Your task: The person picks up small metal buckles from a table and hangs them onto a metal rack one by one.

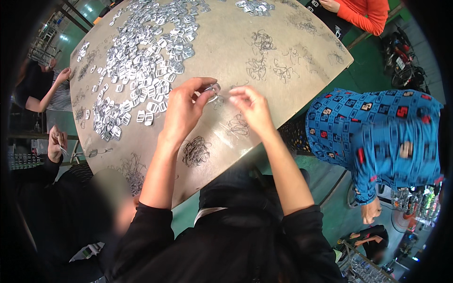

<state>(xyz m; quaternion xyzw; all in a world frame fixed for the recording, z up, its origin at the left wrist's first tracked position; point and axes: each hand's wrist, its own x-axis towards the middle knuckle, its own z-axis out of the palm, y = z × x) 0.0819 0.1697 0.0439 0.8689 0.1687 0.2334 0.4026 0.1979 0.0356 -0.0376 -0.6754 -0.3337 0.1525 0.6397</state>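
Note:
My left hand point(183, 109) is closed over the table, pinching a small silver metal buckle point(215, 89) between thumb and fingers. Just right of it is my right hand point(253, 109), its fingers bent but apart, with nothing visible in them; their tips are slightly blurred. A big spread of similar silver buckles point(155, 47) lies on the table point(212, 52) beyond and left of my left hand. Below my hands, a dark tangle of thin wire pieces point(197, 151) rests near the table's edge. A looser bunch of wire pieces point(238, 126) lies beneath my right forearm.
More wire clumps point(262, 41) dot the far right of the table. A person in a blue patterned top point(377, 132) is at my right, and one in an orange sleeve point(363, 16) at the far right. Other people point(42, 89) line the left side. A motorcycle point(401, 56) stands behind.

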